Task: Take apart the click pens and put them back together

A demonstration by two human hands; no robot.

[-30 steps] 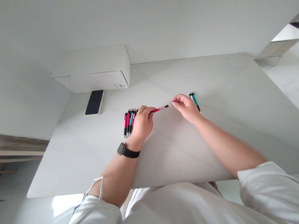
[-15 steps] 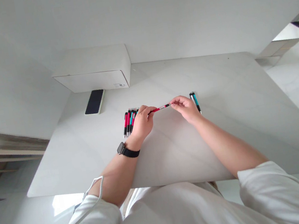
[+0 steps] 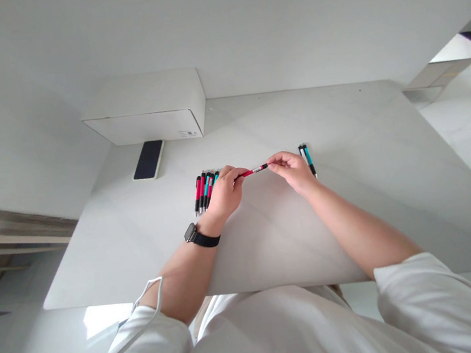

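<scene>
A red and black pen (image 3: 256,169) with a white label is held nearly level between my two hands. My left hand (image 3: 225,192) is closed on its left end, and the fingertips of my right hand (image 3: 291,169) pinch its black right end. Partly behind my left hand lies a row of several red, teal and black pens (image 3: 200,195). Just beyond my right hand are two more pens (image 3: 307,156), one white and one teal, both with black parts; the hand covers a portion of them.
A long white box (image 3: 151,125) stands against the wall at the back left of the white table (image 3: 280,235). In front of the box lies a dark-screened phone (image 3: 149,160). A white cable (image 3: 124,350) runs along my left arm.
Both hands keep nearly the same place and hold on the pen. The pen has turned slightly between my fingers, so its label looks a little different.
</scene>
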